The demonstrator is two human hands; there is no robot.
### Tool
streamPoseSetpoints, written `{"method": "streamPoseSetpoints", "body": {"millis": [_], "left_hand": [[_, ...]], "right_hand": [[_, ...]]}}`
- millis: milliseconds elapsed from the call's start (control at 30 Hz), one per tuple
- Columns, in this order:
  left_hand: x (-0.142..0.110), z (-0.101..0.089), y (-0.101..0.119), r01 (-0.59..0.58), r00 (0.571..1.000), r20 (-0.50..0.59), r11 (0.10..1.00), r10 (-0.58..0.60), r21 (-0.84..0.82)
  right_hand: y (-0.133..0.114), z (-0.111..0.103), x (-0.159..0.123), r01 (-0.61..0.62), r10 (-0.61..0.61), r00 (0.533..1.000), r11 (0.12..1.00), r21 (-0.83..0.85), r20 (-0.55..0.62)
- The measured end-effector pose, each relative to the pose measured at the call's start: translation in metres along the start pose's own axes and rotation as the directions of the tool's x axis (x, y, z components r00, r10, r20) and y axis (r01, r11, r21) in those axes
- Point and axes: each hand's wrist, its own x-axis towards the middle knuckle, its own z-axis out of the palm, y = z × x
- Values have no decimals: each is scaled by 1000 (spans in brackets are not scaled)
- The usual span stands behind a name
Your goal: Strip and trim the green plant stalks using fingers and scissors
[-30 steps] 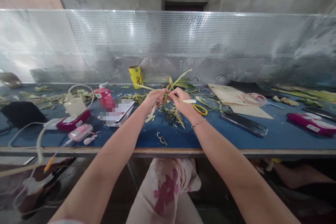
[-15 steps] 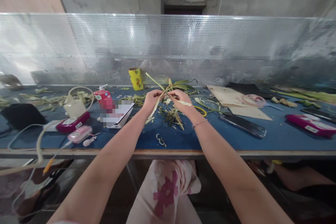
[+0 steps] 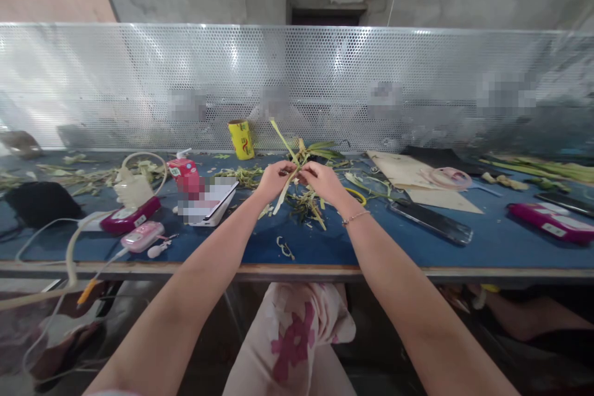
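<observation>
My left hand [image 3: 273, 179] and my right hand [image 3: 325, 179] meet over the middle of the table, fingers pinched close together. Between them are pale green plant strips [image 3: 284, 141], flat and narrow. One end sticks up to the left past the fingertips, and another end hangs below the left fingers. The strips cross at the fingertips; how they are joined there is too small to make out. Just below the hands lies a heap of dry plant scraps [image 3: 309, 207]. Green leaves [image 3: 325, 147] and a pale stalk piece lie behind the fingers.
Left on the blue table [image 3: 260, 253] are a yellow can-like tube [image 3: 241, 139], a red drink carton [image 3: 184, 174], a phone on a white box [image 3: 216, 204] and a pink device [image 3: 142, 237]. To the right lie a dark phone [image 3: 431, 221], brown paper [image 3: 403, 170] and a purple device [image 3: 550, 221].
The upper strip end has swung more upright and to the right. The pale strip end at the right fingers no longer shows there. Both hands have shifted slightly right.
</observation>
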Motion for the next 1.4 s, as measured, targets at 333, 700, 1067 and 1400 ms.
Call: {"method": "streamPoseSetpoints", "body": {"millis": [333,700,1067,1400], "left_hand": [[-1,0,6,45,999,-10,995,-46,-85],[-3,-2,12,24,1000,9,1000,-24,-6],[-1,-3,4,16,1000,5,998,-17,68],[1,-5,4,8,1000,-4,999,-8,41]], "right_hand": [[-12,-1,-4,110,-121,992,965,-240,-31],[-15,-7,-6,121,-109,992,961,-249,62],[-13,-8,-5,119,-106,991,973,-195,79],[-10,-7,-3,105,-96,993,981,-163,63]]}}
